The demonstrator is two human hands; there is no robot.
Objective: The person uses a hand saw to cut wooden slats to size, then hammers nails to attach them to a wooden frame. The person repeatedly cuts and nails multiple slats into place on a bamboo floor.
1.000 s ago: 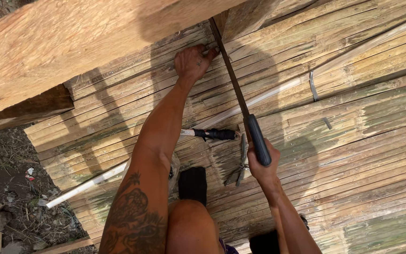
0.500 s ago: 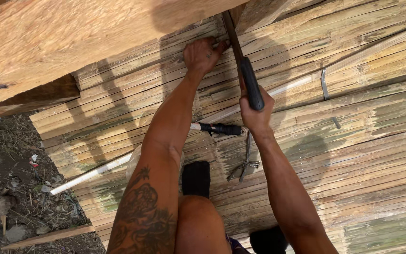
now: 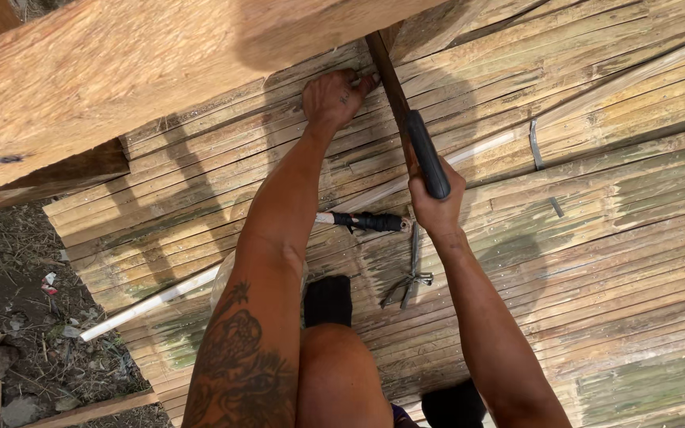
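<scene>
Against the underside of a pale rough-sawn timber beam, a long tool with a black rubber grip and a brown shaft points upward, its working end lost where the shaft meets the wood, so what kind of head it carries cannot be told. The right hand is wrapped tight around the lower end of the black grip, low enough to give the shaft leverage. The left hand reaches to the same spot, fingers curled at the beam's edge just beside the shaft, apparently steadying something there; whatever it pinches is too small and shadowed to make out. Both arms stretch out over a floor of flattened split-bamboo slats, green-tinged in places, on which the person stands or crouches, a bare knee and a black-socked foot showing below. Between the arms lie a second tool with a white shaft and black taped handle and a pair of grey metal pliers, set within easy reach. A thin white pole slants toward bare littered ground at left. The beam's far end is cut off.
</scene>
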